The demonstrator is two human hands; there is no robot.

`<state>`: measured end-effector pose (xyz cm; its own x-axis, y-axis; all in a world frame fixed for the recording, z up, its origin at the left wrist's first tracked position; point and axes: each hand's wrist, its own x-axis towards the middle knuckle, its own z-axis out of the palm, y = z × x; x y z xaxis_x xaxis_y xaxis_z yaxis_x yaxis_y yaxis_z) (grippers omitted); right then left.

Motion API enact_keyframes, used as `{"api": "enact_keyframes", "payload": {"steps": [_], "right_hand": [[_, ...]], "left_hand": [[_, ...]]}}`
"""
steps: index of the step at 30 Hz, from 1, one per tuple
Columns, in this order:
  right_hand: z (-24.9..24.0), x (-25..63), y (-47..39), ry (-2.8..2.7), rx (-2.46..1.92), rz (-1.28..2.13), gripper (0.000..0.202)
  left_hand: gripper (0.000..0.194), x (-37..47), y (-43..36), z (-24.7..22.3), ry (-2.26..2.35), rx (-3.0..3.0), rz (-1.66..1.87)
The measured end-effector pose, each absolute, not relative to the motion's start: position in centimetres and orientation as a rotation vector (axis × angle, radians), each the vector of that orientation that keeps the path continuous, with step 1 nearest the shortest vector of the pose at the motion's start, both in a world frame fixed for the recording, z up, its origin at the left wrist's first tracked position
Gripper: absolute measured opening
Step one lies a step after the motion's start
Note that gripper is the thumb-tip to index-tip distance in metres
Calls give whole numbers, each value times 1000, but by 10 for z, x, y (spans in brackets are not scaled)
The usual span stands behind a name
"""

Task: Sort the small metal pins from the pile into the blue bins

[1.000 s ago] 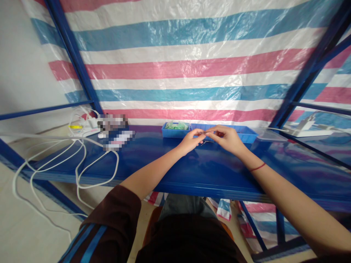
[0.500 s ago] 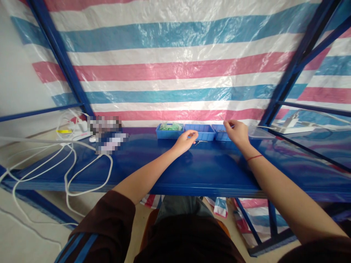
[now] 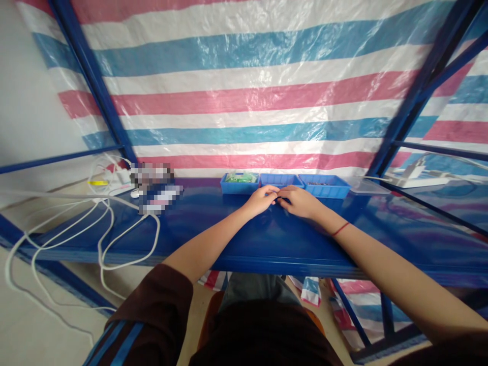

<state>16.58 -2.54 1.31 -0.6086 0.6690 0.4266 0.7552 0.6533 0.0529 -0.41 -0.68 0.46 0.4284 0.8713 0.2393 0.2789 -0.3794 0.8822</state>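
Note:
My left hand (image 3: 261,202) and my right hand (image 3: 299,202) meet fingertip to fingertip over the blue tabletop (image 3: 244,239), in front of the bins. Both are closed in a pinch, and whatever sits between the fingers is too small and covered to name. Behind them stand three blue bins in a row. A green item in clear plastic (image 3: 241,177) fills the left bin (image 3: 239,188). My fingers partly cover the middle bin (image 3: 292,180). Small dark pieces (image 3: 320,184) lie in the right bin (image 3: 330,192).
A clear plastic lid or tray (image 3: 369,187) rests right of the bins. White cables (image 3: 158,234) loop over the left side and hang off the edge. At the far right is a white power strip (image 3: 423,179). Blue posts (image 3: 86,71) frame the striped sheet (image 3: 259,96).
My right hand has come down and left from above the right bin, where it pinched a thin stick-like piece, to meet my left hand. The view has shifted slightly.

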Motion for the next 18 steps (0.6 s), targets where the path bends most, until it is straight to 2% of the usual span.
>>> {"api": "enact_keyframes", "payload": {"steps": [7,13,18], "right_hand": [[-5,165,-13,-2505,-1112,-233,29],[-4,164,-15,-2421,-1126,-110,30],[-3,163,-17,-2371,-1124,-74,29]], "left_hand": [[29,-5,-6,3,969,1981,936],[26,-13,-1,2,1046,2465,1009],[29,-17,4,-4,1101,2666,687]]}}
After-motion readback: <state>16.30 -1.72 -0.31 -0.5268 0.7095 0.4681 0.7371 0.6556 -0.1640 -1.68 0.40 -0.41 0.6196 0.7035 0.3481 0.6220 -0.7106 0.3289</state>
